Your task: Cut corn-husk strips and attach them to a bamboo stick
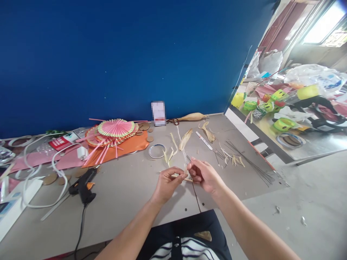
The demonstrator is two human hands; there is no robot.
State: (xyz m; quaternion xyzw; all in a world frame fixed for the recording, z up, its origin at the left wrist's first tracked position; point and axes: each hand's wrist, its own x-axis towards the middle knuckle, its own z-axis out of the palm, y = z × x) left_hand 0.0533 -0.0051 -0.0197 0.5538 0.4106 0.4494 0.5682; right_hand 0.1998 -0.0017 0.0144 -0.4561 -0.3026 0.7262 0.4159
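Note:
My left hand pinches a thin, pale strip of dried husk between thumb and fingertips. Close beside it, my right hand is curled with thumb and index finger together near the strip's far end; whatever lies between those fingers is too small to make out. Just beyond the hands lie a dried corn husk and some narrow husk strips. A white marker pen, a crumpled husk piece and several thin grey wires are spread to the right.
A roll of clear tape lies left of the husks. Further left are pink paper fans, a black glue gun and a white cable. A blue partition borders the back. Another cluttered table stands at right.

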